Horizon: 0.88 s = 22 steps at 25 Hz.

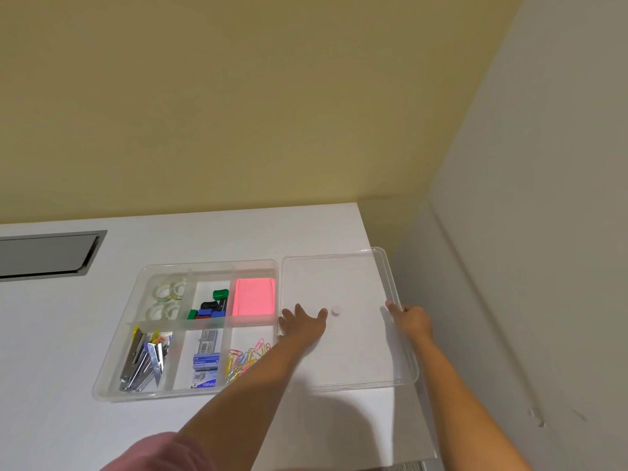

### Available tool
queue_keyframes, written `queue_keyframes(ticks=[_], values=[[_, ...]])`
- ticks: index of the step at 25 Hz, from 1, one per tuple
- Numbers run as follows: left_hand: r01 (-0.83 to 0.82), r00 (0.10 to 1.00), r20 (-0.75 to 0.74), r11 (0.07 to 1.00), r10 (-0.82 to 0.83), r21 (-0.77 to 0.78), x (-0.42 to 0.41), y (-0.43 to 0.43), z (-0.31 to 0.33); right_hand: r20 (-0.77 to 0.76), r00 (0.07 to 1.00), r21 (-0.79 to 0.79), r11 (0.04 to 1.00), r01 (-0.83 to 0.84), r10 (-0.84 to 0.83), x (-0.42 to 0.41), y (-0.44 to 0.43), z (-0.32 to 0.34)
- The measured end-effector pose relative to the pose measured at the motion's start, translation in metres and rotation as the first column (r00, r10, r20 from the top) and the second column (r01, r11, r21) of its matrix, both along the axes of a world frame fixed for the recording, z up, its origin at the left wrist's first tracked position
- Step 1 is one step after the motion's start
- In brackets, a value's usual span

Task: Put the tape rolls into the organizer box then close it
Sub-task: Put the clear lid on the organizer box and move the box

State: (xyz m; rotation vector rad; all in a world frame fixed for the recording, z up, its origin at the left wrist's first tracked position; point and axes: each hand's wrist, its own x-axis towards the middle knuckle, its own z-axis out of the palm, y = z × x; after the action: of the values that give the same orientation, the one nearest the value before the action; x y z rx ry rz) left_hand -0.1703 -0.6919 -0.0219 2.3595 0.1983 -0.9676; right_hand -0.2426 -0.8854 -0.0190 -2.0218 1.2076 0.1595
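— Four tape rolls (165,299), was it? Where had they got to?

— Four clear ones, as far as I could count, lying in the far-left compartment of the organizer box (112,372). Six compartments in all: folding clips beside the tape, a pink pad of notes (254,296) far right, staplers (142,360) near left, staple boxes (204,363) in the middle, coloured paper clips (245,358) near right.

— And the lid?

— One clear lid (356,355) lay flat on the white desk (51,334), just right of the box, its right edge hanging past the desk's. A small white knob (335,311) sat at its middle.

— The hands?

— The left hand (302,324) rested on the lid's left side, fingers spread wide and flat. The right hand (413,321) was curled over the right rim; whether it truly pinched it, I could not tell.

— How would it handle?

— Light, thin plastic, I judged; stiff enough, but slick and liable to flex. Better taken by both long rims than by the knob.
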Motion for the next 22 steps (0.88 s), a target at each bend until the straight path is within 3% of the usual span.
queue_keyframes(ticks=[3,4,6,8,10,13,15,17,18,22], values=[[0.013,1.000,-0.010,0.992,-0.014,-0.127,0.011,0.002,0.009,0.226,0.962,0.129,0.984,0.127,-0.154,0.011,-0.004,0.034],[-0.029,0.997,-0.074,0.976,0.013,-0.218,0.016,0.001,0.016,0.281,0.947,0.111,0.986,0.127,-0.154,0.016,-0.006,0.051],[-0.196,0.964,-0.253,0.870,0.086,-0.452,0.026,-0.003,0.033,0.331,0.943,-0.083,0.995,0.063,-0.033,0.030,-0.004,0.093],[-0.401,0.900,-0.404,0.675,0.163,-0.619,0.041,-0.004,0.062,0.345,0.931,-0.339,0.941,0.009,0.115,0.044,0.013,0.137],[-0.547,0.834,-0.518,0.409,0.190,-0.731,0.062,0.004,0.095,0.409,0.881,-0.497,0.868,-0.003,0.237,0.056,0.043,0.170],[-0.641,0.757,-0.632,0.002,0.167,-0.767,0.103,0.037,0.133,0.506,0.684,-0.711,0.703,-0.014,0.525,0.065,0.090,0.183],[-0.647,0.731,-0.666,-0.159,0.147,-0.746,0.126,0.074,0.149,0.420,0.530,-0.853,0.520,-0.048,0.737,0.068,0.113,0.171],[-0.644,0.729,-0.674,-0.214,0.122,-0.735,0.140,0.114,0.157,0.290,0.455,-0.933,0.355,-0.063,0.842,0.071,0.130,0.149],[-0.640,0.733,-0.670,-0.217,0.118,-0.737,0.142,0.130,0.158,0.253,0.437,-0.945,0.317,-0.080,0.863,0.072,0.137,0.139],[-0.538,0.799,-0.551,-0.125,0.240,-0.834,0.145,0.184,0.147,0.163,0.326,-0.886,0.284,-0.367,0.931,0.076,0.168,0.126]])
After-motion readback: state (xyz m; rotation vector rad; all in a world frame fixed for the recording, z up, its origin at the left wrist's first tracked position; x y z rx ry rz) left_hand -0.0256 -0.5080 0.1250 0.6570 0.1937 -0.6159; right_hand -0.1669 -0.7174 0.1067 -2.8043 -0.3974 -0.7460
